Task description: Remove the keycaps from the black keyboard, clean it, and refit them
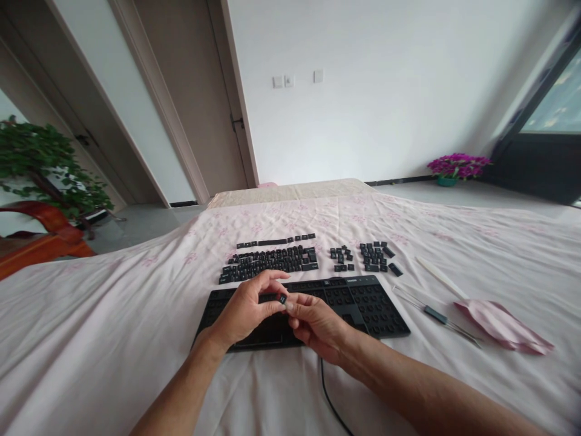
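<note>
Both hands meet over the stripped keyboard (318, 306) near the bed's (113, 339) front edge: the left hand (247, 309) and right hand (318, 324) pinch one small keycap (283, 298) between fingertips, its legend unreadable. Removed keycaps (272, 260) lie in rows just behind. A tool (436, 315) and pink cloth (503, 327) lie toward the right edge; the cable (331, 399) runs off the front edge.

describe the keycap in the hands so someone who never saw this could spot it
Start at the black keyboard lying on the pink sheet. Above its left half the left hand and the right hand meet, fingertips pinching one small black keycap. Unlike the loose keycaps laid out in rows beyond the keyboard, it is held off the sheet.
</note>
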Demonstrator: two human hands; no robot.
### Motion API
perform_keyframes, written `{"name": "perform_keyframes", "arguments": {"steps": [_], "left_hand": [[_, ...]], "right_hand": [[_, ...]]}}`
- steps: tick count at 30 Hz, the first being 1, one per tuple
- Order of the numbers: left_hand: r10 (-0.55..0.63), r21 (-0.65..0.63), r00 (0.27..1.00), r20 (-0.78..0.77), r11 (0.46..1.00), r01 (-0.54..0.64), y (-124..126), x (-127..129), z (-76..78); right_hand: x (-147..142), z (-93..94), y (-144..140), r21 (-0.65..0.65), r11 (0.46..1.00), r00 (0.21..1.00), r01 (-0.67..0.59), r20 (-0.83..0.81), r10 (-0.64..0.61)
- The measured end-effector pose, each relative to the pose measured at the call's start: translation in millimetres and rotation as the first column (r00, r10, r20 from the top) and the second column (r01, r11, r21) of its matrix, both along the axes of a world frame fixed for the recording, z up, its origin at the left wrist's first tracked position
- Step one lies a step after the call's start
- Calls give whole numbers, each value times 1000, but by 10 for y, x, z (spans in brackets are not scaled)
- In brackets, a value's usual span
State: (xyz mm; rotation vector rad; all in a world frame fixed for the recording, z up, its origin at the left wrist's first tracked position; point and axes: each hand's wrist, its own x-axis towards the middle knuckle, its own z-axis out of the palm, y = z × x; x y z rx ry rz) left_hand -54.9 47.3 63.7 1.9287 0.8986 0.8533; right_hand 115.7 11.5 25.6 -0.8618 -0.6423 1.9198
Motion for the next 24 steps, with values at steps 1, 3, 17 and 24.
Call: {"name": "perform_keyframes", "arguments": {"steps": [1, 3, 17, 24], "left_hand": [[6, -5, 1000, 6, 1000, -6, 7, -7, 3], [18, -23, 1000, 15, 1000, -17, 23, -26, 12], [-30, -206, 997, 77, 978, 46, 25, -36, -36], [-26, -266, 997, 76, 963, 45, 36, -49, -62]], "right_hand": [[-9, 3, -11, 27, 999, 998, 38, 53, -39], [-10, -7, -20, 117, 986, 977, 119, 165, -137], [79, -134, 7, 837, 543, 750, -69, 402, -525], [98, -172, 47, 868, 486, 706, -103, 408, -578]]}}
